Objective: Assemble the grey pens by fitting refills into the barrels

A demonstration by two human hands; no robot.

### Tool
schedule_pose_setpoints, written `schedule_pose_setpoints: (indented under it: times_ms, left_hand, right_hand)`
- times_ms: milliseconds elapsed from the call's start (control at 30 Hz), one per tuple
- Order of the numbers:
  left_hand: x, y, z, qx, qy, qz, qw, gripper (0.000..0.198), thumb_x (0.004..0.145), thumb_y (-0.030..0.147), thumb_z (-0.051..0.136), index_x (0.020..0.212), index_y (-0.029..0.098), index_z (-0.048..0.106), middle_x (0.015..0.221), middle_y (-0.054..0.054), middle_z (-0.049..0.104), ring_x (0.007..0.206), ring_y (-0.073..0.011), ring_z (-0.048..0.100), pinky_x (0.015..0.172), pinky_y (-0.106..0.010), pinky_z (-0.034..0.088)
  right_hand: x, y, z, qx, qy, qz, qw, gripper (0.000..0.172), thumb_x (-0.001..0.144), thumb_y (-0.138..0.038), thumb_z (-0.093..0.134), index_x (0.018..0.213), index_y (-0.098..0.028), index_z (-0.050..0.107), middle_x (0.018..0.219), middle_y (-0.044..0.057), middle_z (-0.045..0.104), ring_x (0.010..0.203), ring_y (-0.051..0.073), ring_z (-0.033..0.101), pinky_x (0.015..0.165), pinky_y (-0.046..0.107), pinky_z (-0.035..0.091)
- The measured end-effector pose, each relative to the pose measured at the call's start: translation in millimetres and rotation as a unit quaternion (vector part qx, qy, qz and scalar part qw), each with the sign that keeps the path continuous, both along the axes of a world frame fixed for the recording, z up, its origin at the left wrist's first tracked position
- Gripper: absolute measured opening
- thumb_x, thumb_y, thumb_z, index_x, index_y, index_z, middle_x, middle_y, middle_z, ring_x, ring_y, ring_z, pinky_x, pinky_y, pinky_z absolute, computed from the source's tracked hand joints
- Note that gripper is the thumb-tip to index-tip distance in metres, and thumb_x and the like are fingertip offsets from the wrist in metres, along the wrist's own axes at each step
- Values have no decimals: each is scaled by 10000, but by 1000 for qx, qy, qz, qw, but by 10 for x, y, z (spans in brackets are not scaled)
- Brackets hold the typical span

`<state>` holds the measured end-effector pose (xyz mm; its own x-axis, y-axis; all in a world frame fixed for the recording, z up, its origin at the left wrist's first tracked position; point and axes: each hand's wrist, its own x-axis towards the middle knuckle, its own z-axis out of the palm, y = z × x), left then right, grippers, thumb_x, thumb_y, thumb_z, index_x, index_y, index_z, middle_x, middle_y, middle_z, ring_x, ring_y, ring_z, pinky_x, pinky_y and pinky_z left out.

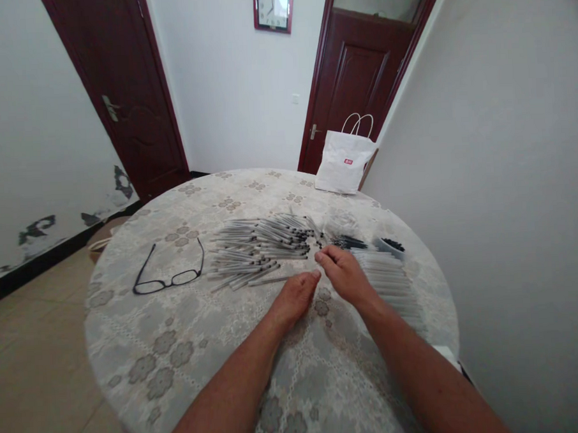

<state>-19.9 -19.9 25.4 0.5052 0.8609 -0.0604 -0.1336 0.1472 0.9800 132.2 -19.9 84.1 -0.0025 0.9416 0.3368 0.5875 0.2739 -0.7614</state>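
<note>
My left hand (298, 295) is closed near the middle of the round table, thumb pointing right. A slim grey pen-like tube (270, 281) sticks out leftward from its fingers. Just right of it, my right hand (343, 273) is closed in a pinch, and whatever is in its fingertips is too small to make out. Beyond the hands lies a pile of grey pen-like tubes (256, 240), many with dark ends facing right. Beside my right hand and forearm is a row of pale, clear tubes (388, 285).
Thin black pieces (350, 242) and a clear crumpled plastic bag (340, 222) lie behind my right hand. A small container (387, 248) holds black pieces. Eyeglasses (167, 282) rest at left on the patterned tablecloth (180, 355). A white paper bag (347, 163) stands at the back.
</note>
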Motion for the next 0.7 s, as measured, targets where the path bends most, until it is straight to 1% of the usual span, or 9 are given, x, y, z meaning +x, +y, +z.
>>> schedule_pose_setpoints:
  times_ms: [100, 167, 233, 333, 433, 500, 567, 633, 700]
  left_hand:
    - [-2, 34, -52, -71, -34, -3, 997, 535, 873, 722, 503, 728, 208, 479, 551, 84, 300, 436, -71, 200, 402, -211, 143]
    - [-8, 79, -76, -142, -93, 2, 985, 484, 878, 679, 486, 793, 204, 528, 560, 94, 291, 421, -69, 173, 395, -198, 136]
    - [-12, 123, -88, -164, -148, 21, 975, 396, 862, 587, 523, 854, 194, 573, 588, 86, 339, 418, -67, 215, 388, -189, 176]
    - [-6, 162, -96, -113, -187, 63, 974, 301, 813, 449, 606, 921, 169, 624, 645, 52, 464, 452, -79, 368, 409, -204, 324]
    - [5, 171, -104, -76, -176, 73, 979, 323, 813, 412, 637, 1001, 150, 636, 736, -9, 622, 559, -120, 551, 550, -263, 492]
    - [8, 175, -110, -62, -156, 80, 982, 348, 834, 412, 634, 1070, 156, 617, 842, -60, 708, 665, -146, 633, 636, -276, 520]
    - [11, 183, -117, -45, -132, 103, 985, 354, 852, 412, 627, 1113, 176, 589, 940, -90, 749, 726, -152, 659, 625, -250, 498]
    - [15, 194, -126, -34, -117, 123, 985, 350, 865, 420, 620, 1127, 196, 563, 986, -97, 761, 724, -148, 657, 586, -231, 478]
    - [21, 204, -140, -29, -117, 128, 985, 358, 866, 420, 631, 1141, 210, 536, 1001, -92, 763, 704, -146, 655, 590, -240, 498]
  right_hand:
    - [122, 63, 139, -12, 24, -39, 999, 347, 941, -490, 530, 799, -194, 641, 578, -42, 524, 569, 146, 477, 578, 257, 364]
    - [238, 127, 197, -26, -27, -37, 999, 336, 915, -477, 552, 791, -185, 665, 599, -33, 546, 581, 145, 479, 576, 257, 357]
    - [381, 217, 214, -56, -100, -6, 993, 300, 883, -431, 576, 772, -177, 691, 633, -17, 590, 612, 151, 509, 588, 257, 362]
    - [641, 425, 208, -110, -190, 35, 975, 231, 836, -350, 602, 775, -170, 732, 690, 7, 666, 665, 166, 570, 621, 262, 393]
    - [922, 699, 243, -92, -222, -39, 970, 243, 837, -317, 593, 887, -162, 774, 774, 39, 726, 720, 181, 623, 683, 275, 443]
    - [1086, 862, 293, -40, -207, -129, 969, 364, 857, -313, 581, 1130, -145, 753, 869, 66, 753, 767, 194, 654, 745, 294, 479]
    - [1190, 945, 340, 7, -193, -189, 963, 499, 879, -298, 567, 1340, -128, 651, 1007, 106, 764, 858, 216, 683, 833, 328, 502]
    - [1189, 905, 354, 34, -197, -195, 960, 486, 904, -283, 548, 1356, -129, 638, 1126, 136, 752, 970, 237, 691, 921, 360, 498]
    - [1062, 733, 313, 37, -207, -144, 967, 380, 923, -280, 545, 1245, -153, 704, 1170, 131, 747, 1039, 242, 686, 962, 364, 489]
